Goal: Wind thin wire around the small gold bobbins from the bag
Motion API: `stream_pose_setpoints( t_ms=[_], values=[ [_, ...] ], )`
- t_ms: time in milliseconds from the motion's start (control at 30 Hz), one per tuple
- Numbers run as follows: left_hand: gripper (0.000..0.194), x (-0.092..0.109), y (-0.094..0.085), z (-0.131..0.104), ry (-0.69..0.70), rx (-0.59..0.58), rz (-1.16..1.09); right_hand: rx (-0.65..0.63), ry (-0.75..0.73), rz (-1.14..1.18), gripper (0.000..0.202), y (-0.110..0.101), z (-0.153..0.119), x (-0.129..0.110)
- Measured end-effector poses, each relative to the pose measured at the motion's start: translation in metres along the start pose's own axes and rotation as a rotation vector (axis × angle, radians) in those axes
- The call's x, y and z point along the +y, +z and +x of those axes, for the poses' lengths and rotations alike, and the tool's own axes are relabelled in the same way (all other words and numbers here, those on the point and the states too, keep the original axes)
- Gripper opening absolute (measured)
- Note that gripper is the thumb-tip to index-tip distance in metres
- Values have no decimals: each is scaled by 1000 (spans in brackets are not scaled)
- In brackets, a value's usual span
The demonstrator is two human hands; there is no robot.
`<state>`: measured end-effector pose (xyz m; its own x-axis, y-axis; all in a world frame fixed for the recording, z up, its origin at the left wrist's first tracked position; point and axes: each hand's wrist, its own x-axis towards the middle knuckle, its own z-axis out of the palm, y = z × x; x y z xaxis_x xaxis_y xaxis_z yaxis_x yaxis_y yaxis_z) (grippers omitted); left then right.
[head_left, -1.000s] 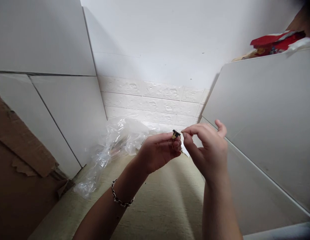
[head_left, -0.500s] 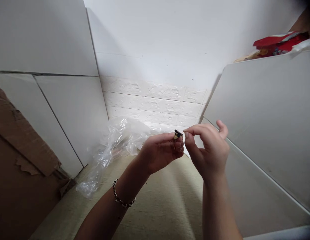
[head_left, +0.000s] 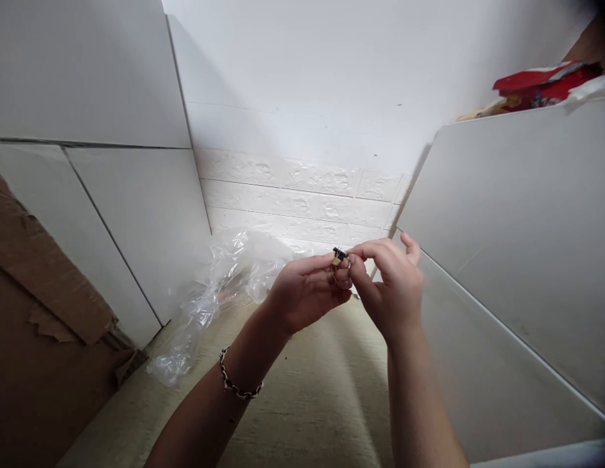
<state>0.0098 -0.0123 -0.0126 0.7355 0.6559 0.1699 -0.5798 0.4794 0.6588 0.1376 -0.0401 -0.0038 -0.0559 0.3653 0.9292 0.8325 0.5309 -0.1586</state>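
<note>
Between thumb and fingers, my left hand (head_left: 309,289) holds a small black and pale-yellow piece (head_left: 339,257). Thin light strands hang from the piece over my left fingers. At its right side is my right hand (head_left: 393,283), thumb and index finger pinched together against its edge. Whether the right fingertips grip the piece itself or a thin strand of it is too small to tell. A chain bracelet (head_left: 237,387) circles my left wrist.
Crumpled clear plastic (head_left: 209,299) lies on the pale floor (head_left: 307,403) behind my left forearm. White panels (head_left: 502,260) stand on both sides, with torn brown cardboard (head_left: 49,266) at left. A red package (head_left: 541,88) rests on the right cabinet top.
My right hand has moved left, and its pinched fingertips now meet the small piece. My left hand and the piece have shifted slightly left.
</note>
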Motion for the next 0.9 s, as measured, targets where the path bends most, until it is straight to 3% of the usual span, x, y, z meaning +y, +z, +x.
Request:
stream_pose_setpoints(
  t_ms=[267,467,700,900],
  values=[
    [17,3,0,0,-7,71,-30,29,-89,-106,8,7,-1,3],
    [16,-2,2,0,43,67,1,-56,-9,-34,9,-1,0,0],
    [14,-7,7,-4,172,43,119,141,0,-85,10,-5,0,-6],
    [15,-7,7,-3,240,19,216,112,-10,-56,4,-8,-1,-9]
  ],
)
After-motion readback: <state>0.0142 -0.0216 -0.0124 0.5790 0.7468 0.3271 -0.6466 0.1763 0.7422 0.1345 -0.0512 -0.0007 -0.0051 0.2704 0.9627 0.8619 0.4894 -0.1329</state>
